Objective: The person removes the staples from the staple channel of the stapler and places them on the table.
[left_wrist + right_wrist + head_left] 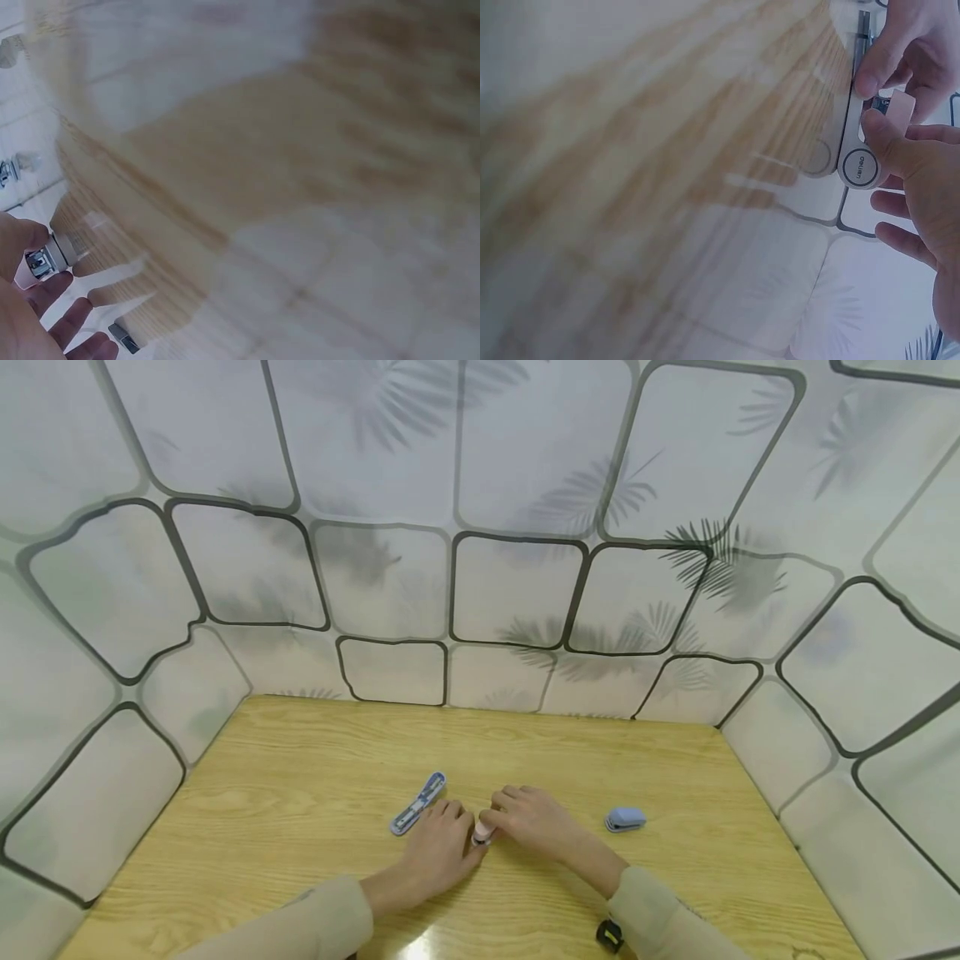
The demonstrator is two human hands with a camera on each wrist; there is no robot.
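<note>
Between my two hands, low over the wooden table, is a small pink-and-white stapler (483,832) with metal parts showing inside. My left hand (441,847) pinches it between thumb and fingers; the left wrist view shows the stapler (64,253) at the thumb tip. From the other side, my right hand (534,820) grips it, the thumb pressed on its body above a round logo disc (860,167). Beyond the left hand lies a long blue stapler-like piece (417,804) with a metal strip along it. The fingers partly cover the pink stapler.
Right of my right hand, a small blue stapler (625,819) sits on the wooden table (300,760). A black object with a yellow mark (610,935) shows beside the right sleeve. Patterned panels (390,672) enclose the table's back and sides.
</note>
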